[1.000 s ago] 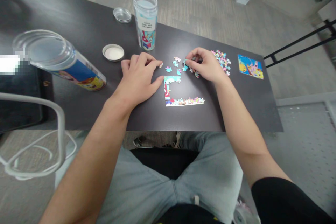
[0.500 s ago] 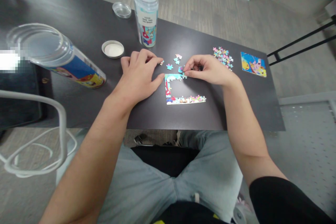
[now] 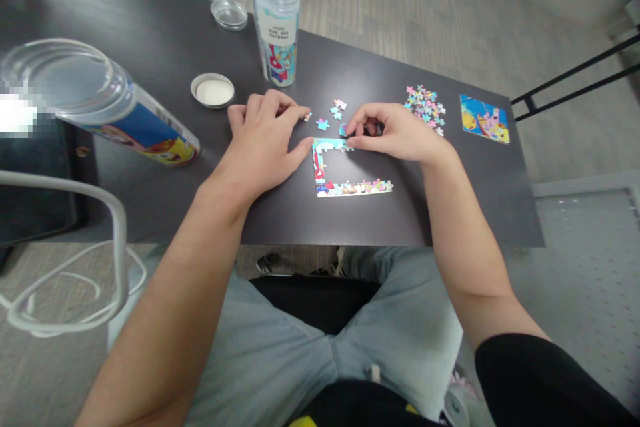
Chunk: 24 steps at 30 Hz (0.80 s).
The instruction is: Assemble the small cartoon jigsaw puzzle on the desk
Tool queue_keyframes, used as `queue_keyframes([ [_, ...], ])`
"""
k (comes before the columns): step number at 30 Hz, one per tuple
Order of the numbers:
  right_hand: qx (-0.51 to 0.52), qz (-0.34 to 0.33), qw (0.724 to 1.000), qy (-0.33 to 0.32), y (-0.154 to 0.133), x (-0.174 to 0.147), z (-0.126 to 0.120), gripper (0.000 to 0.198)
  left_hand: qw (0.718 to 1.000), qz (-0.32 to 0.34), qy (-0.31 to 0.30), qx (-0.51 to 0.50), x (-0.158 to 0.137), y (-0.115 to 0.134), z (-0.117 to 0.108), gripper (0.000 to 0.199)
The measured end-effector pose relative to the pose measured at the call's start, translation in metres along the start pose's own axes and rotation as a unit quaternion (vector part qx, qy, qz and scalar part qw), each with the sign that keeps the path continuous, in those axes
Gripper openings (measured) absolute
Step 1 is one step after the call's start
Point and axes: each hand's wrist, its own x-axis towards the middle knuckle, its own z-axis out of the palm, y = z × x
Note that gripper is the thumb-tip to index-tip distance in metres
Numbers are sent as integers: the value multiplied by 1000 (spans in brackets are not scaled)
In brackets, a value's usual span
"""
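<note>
A partly joined jigsaw border (image 3: 320,177) lies on the dark table, its right side open. My right hand (image 3: 387,132) is at the end of its top row, thumb and fingers pinched on a puzzle piece mostly hidden by the fingertips. My left hand (image 3: 265,140) rests on the table with fingers apart, the thumb beside the border's upper left corner. Its index fingertip touches or nearly touches a small loose piece (image 3: 307,117). Several loose pieces lie above the border, among them a blue and purple piece (image 3: 323,125) and a pale blue piece (image 3: 335,113).
A heap of puzzle pieces (image 3: 425,107) and a colourful picture card (image 3: 484,119) lie to the right. Two clear tubes stand on the left, a near tube (image 3: 145,123) and a far tube (image 3: 277,33), with two round lids (image 3: 213,91) close by. A white cable (image 3: 117,233) loops at lower left.
My right fingers have shifted slightly left along the border's top row, covering more of the piece there. My left hand keeps its place. The camera view has moved a little.
</note>
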Motion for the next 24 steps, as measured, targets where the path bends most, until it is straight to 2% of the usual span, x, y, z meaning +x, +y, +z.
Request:
queue_keyframes([
  [3, -24, 2, 1000, -2, 2, 0, 1, 29, 1000, -2, -3, 2, 0, 1, 0, 50],
  [10, -101, -43, 993, 40, 11, 1, 2, 22, 1000, -5, -8, -5, -1, 2, -1, 54],
  [18, -98, 8, 993, 63, 1, 0, 8, 44, 1000, -1, -8, -15, -1, 2, -1, 54],
  [24, -121, 8, 991, 60, -1, -1, 7, 42, 1000, -4, -8, -20, -1, 1, -1, 57],
])
